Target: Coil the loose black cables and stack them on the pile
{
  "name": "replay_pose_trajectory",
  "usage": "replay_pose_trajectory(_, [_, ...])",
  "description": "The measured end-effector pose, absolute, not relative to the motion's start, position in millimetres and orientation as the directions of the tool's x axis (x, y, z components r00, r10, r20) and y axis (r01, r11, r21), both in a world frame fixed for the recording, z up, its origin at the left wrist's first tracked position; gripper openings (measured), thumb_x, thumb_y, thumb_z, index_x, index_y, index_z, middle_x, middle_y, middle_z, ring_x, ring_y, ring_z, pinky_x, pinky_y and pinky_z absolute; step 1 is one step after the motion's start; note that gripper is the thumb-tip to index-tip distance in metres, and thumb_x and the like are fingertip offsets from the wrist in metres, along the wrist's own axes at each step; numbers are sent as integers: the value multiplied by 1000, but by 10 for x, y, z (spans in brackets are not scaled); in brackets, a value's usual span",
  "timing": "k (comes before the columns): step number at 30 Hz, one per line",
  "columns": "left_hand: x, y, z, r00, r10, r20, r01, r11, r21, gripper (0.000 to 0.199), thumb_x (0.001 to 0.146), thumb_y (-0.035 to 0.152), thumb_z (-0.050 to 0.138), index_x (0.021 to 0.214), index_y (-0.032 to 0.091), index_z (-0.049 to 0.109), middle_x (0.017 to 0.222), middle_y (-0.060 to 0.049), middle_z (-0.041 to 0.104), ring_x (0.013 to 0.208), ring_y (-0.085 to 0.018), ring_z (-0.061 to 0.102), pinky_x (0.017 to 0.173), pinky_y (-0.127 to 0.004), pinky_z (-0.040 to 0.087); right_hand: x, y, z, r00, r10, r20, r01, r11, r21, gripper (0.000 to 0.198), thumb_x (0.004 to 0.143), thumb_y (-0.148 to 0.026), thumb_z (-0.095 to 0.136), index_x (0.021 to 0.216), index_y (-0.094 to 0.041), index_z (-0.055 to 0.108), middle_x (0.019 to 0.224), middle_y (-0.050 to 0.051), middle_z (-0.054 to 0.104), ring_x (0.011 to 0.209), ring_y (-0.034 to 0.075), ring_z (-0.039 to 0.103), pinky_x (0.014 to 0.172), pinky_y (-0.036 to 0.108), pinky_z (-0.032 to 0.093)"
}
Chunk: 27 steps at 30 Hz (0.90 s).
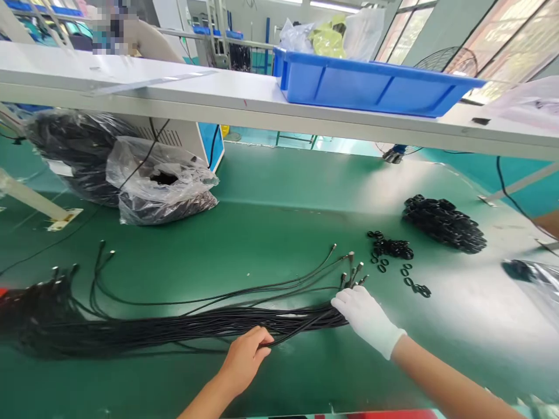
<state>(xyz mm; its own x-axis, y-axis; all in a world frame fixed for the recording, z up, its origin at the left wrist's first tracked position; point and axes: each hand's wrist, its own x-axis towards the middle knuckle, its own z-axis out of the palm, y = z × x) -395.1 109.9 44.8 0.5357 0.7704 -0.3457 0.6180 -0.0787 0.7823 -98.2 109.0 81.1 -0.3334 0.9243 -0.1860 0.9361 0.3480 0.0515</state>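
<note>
A long bundle of black cables (196, 327) lies across the green table, with metal plugs at its ends. My left hand (248, 356), bare, is closed on cables at the bundle's near edge, thumb and fingers bent around them. In a white glove, my right hand (365, 317) grips the bundle close to its right end, where several plugs (354, 274) stick up past the fingers. A few cables arc loosely above the main bundle. Just beyond the right hand lie small black rings (393, 249), some scattered singly.
Farther right sits a larger heap of black rings (443, 224). Clear plastic bags of black goods (163, 180) stand at the back left. Overhead, a white shelf (244, 96) carries a blue bin (371, 84). A plastic bag (535, 285) lies at the right edge. A person's arm shows behind the shelf.
</note>
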Motion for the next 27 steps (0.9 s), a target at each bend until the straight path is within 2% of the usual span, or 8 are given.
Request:
replay_pose_trajectory(4, [-3933,1038,354,596,711,-373,672,-187,716,19,71,6,49,75,23,57,79,2,62,77,-17,56,72,-29,41,-1005,1003,708,-290,940,-178,945,311,104,16,70,-3,49,69,-18,56,70,5,56,71,19,46,72,33,25])
replay_pose_trajectory(7, [-3898,1007,384,626,682,-377,697,-272,664,22,69,5,52,76,24,60,79,0,63,83,-22,55,78,-36,40,-1073,922,663,-269,943,-197,949,294,112,17,71,-3,50,68,-18,56,69,5,57,70,18,46,69,33,25])
replay_pose_trajectory(12, [-3779,1238,577,624,722,-300,703,-350,619,23,88,18,38,88,25,60,90,-3,62,88,-20,53,79,-33,41,-1137,681,656,-105,972,-212,978,139,153,16,81,-9,47,75,-19,57,77,6,59,77,22,50,68,35,26])
replay_pose_trajectory(15, [-3632,1497,565,593,758,-272,732,-367,574,23,89,19,36,93,23,59,97,-5,59,96,-21,50,82,-35,40,-1151,492,595,15,966,-257,984,32,177,17,78,-5,48,80,-19,59,80,7,60,76,22,53,65,34,27])
replay_pose_trajectory(17, [-3500,1622,489,604,744,-285,739,-389,549,19,86,17,43,95,23,59,99,-4,59,98,-22,50,83,-36,40,-1150,385,535,107,951,-289,980,-52,192,16,75,-5,52,82,-18,59,80,8,61,73,22,56,64,33,28])
replay_pose_trajectory(21, [-3221,1701,331,676,640,-365,719,-463,519,24,79,22,61,102,20,58,104,-5,58,100,-23,51,87,-41,40,-1124,309,426,258,908,-329,960,-204,191,12,76,-18,58,88,-16,58,83,9,62,79,25,59,67,34,32])
replay_pose_trajectory(24, [-3104,1783,311,697,570,-436,713,-487,504,23,84,31,58,100,15,58,101,-5,60,93,-20,57,83,-42,45,-1076,332,370,311,873,-376,950,-273,154,21,72,-20,61,92,-16,58,90,9,63,81,24,60,68,32,34])
replay_pose_trajectory(27, [-3151,1975,357,683,563,-465,728,-477,492,25,88,33,53,104,15,57,105,-6,59,92,-19,58,81,-39,48,-1024,336,377,325,846,-423,944,-315,97,28,67,-18,62,95,-17,58,92,8,63,80,22,61,65,29,36])
